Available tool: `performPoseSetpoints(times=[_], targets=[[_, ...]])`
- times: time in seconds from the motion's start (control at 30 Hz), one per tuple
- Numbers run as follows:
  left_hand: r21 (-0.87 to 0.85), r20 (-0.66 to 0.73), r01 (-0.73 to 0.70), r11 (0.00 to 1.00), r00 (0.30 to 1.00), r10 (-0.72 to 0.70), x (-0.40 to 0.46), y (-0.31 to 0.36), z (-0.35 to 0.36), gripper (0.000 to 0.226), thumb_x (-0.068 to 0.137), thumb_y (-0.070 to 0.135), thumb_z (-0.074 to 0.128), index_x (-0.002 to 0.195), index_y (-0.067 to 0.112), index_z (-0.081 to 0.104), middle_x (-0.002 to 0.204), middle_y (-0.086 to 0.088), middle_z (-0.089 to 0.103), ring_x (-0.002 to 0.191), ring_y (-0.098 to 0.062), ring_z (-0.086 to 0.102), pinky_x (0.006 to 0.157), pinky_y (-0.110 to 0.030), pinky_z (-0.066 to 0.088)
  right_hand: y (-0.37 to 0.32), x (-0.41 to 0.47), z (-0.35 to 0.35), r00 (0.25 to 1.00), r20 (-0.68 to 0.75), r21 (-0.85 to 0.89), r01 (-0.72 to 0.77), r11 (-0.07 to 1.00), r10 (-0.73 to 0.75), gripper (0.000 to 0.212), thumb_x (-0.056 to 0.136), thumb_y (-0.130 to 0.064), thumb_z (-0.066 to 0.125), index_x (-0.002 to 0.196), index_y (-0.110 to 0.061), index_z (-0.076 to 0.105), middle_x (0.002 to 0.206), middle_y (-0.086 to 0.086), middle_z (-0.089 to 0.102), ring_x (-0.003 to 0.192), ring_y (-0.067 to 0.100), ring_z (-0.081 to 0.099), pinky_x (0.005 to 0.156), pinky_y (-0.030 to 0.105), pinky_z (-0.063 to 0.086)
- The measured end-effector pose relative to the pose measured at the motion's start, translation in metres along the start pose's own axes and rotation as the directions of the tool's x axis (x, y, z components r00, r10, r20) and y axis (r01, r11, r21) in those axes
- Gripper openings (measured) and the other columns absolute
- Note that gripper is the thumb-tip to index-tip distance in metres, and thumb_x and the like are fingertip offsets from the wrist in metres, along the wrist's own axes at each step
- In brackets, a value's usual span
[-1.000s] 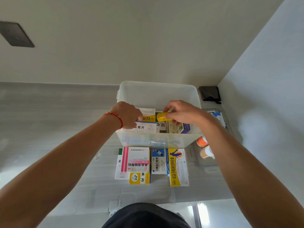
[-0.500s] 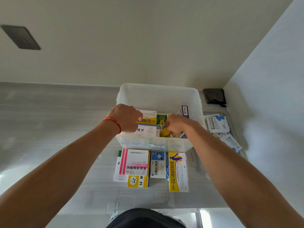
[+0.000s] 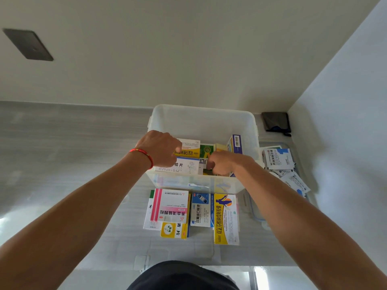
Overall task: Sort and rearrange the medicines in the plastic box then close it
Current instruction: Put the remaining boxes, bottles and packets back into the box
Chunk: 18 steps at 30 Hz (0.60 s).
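The clear plastic box (image 3: 203,120) stands open on the grey counter. Several medicine cartons stand inside it, among them a yellow-and-white carton (image 3: 188,148), a white carton (image 3: 184,166) and a purple-edged carton (image 3: 236,143). My left hand (image 3: 161,149), with a red string at the wrist, reaches in at the left and its curled fingers hold the yellow-and-white and white cartons. My right hand (image 3: 222,164) is low among the cartons in the middle, fingers curled downward. The yellow bottle it carried is hidden under them.
In front of the box lie a pink-and-white carton (image 3: 169,206), a small yellow carton (image 3: 173,230), a blue-and-white carton (image 3: 201,210) and a yellow carton (image 3: 226,220). Right of the box the clear lid (image 3: 257,214) carries white sachets (image 3: 278,160). A dark object (image 3: 275,122) sits in the corner by the right wall.
My right hand brought the yellow bottle from above the rim down between the cartons, where it is now covered. My left hand stayed on the cartons at the left.
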State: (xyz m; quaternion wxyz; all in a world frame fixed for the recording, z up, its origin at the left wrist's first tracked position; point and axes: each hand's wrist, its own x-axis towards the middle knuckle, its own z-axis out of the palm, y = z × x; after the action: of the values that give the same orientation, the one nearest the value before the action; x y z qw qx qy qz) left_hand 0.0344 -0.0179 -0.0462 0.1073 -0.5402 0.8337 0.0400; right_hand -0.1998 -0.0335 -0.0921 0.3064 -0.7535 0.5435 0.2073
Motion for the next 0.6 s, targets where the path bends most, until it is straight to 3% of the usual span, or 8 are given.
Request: performPoseSetpoints(times=[0.1,0.2,0.27,0.33,0.4,0.43,0.5,0.6], targets=[[-0.086,-0.03,0.011,0.996,0.999,-0.013,-0.002,-0.001,-0.001,0.031,0.086,0.035,0.051,0.113,0.043,0.065,0.092,0.014,0.07,0.078,-0.012,0.063,0.063,-0.025,0.044,-0.004,-0.022,-0.01,0.98,-0.199,0.105,0.042,0.994,-0.021,0.028,0.104,-0.012,0.051,0.127,-0.014,0.067,0.126,0.007,0.07,0.107,0.022,0.068,0.095,0.032,0.055],[-0.399,-0.166,0.004,0.917,0.983,-0.076,-0.012,0.003,-0.012,0.027,0.091,0.02,0.056,0.11,0.032,0.071,0.088,0.012,0.073,0.083,-0.01,0.069,0.076,-0.032,0.058,-0.009,-0.072,-0.016,0.83,-0.551,0.288,0.286,0.914,-0.086,0.023,0.105,-0.017,0.053,0.122,-0.014,0.069,0.117,0.0,0.074,0.101,0.009,0.069,0.086,0.02,0.054],[-0.565,-0.363,-0.091,0.82,0.92,-0.147,-0.028,0.011,-0.02,0.027,0.091,0.006,0.057,0.108,0.018,0.073,0.087,0.004,0.075,0.081,-0.013,0.07,0.079,-0.038,0.061,-0.012,-0.115,-0.008,0.688,-0.712,0.297,0.479,0.826,-0.143,0.02,0.103,-0.023,0.056,0.113,-0.016,0.072,0.098,-0.011,0.074,0.085,0.002,0.069,0.074,0.014,0.054],[-0.558,-0.577,-0.253,0.791,0.802,-0.151,-0.055,0.026,-0.026,0.023,0.09,0.004,0.059,0.106,0.013,0.073,0.088,0.004,0.074,0.078,-0.01,0.069,0.078,-0.029,0.06,-0.012,-0.151,0.013,0.632,-0.759,0.314,0.566,0.763,-0.157,0.018,0.099,-0.03,0.057,0.096,-0.02,0.071,0.081,-0.017,0.069,0.072,0.004,0.068,0.062,0.01,0.05],[-0.518,-0.699,-0.395,0.759,0.707,-0.108,-0.086,0.049,-0.02,0.018,0.091,0.007,0.06,0.102,0.014,0.072,0.089,0.01,0.071,0.077,-0.002,0.065,0.077,-0.014,0.054,-0.009,-0.17,0.049,0.707,-0.705,0.402,0.463,0.79,-0.055,0.022,0.095,-0.038,0.057,0.082,-0.024,0.067,0.069,-0.014,0.066,0.063,0.006,0.066,0.057,0.01,0.047],[-0.521,-0.704,-0.428,0.738,0.705,-0.088,-0.1,0.06,-0.011,0.015,0.091,0.009,0.06,0.1,0.015,0.071,0.089,0.01,0.07,0.077,-0.001,0.064,0.076,-0.012,0.052,-0.006,-0.172,0.069,0.762,-0.647,0.44,0.345,0.829,0.027,0.024,0.095,-0.042,0.058,0.082,-0.024,0.066,0.07,-0.014,0.067,0.064,0.005,0.066,0.059,0.013,0.05],[-0.541,-0.642,-0.395,0.742,0.764,-0.061,-0.122,0.077,0.017,0.011,0.089,0.011,0.063,0.096,0.015,0.071,0.088,0.005,0.073,0.079,-0.004,0.065,0.075,-0.018,0.056,-0.002,-0.166,0.11,0.847,-0.494,0.432,0.045,0.901,0.195,0.025,0.096,-0.047,0.06,0.103,-0.023,0.064,0.095,-0.013,0.068,0.086,0.004,0.068,0.076,0.025,0.057],[-0.546,-0.453,-0.2,0.814,0.887,-0.087,-0.136,0.084,0.067,0.017,0.079,0.002,0.074,0.093,0.011,0.076,0.093,-0.002,0.075,0.084,-0.019,0.07,0.072,-0.039,0.061,-0.006,-0.146,0.155,0.893,-0.32,0.298,-0.223,0.928,0.317,0.06,0.094,-0.057,0.059,0.141,-0.024,0.038,0.138,-0.001,0.045,0.125,0.017,0.051,0.097,0.036,0.053]])
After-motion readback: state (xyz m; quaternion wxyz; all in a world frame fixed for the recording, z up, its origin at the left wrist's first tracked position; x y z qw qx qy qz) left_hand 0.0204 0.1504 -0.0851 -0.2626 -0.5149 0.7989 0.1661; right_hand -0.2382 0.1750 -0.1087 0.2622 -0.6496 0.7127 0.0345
